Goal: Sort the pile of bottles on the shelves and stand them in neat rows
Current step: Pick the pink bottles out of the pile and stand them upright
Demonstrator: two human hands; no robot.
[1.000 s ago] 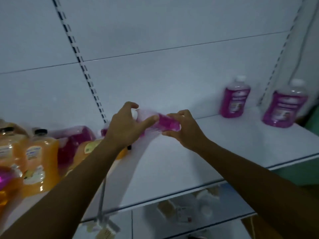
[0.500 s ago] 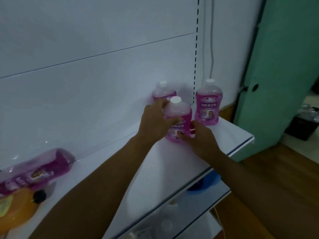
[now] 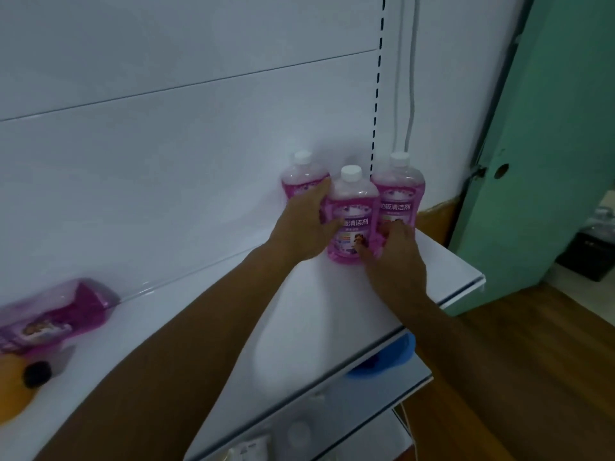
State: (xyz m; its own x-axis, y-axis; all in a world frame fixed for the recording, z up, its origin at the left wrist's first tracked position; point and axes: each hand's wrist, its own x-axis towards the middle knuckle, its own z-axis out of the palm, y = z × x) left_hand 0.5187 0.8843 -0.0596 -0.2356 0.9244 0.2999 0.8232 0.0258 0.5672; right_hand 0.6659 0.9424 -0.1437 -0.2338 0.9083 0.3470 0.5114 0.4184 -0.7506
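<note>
The left hand (image 3: 304, 224) covers the lower body and most of the label of the rear pink bottle (image 3: 303, 179); only its cap and shoulder show. The right hand (image 3: 394, 257) hides the base of the right-hand pink bottle (image 3: 399, 194) and the lower right corner of the front pink bottle (image 3: 352, 217). The small print on both labels is too fine to read. The lying pink bottle (image 3: 56, 314) is blurred and cut off by the left edge. The orange bottle (image 3: 13, 394) is mostly out of frame, showing only a dark cap and part of its body. Items on the lower shelf (image 3: 382, 390) are blurred and cannot be identified; the upper shelf (image 3: 449, 267) overhangs a blue object (image 3: 386, 361).
</note>
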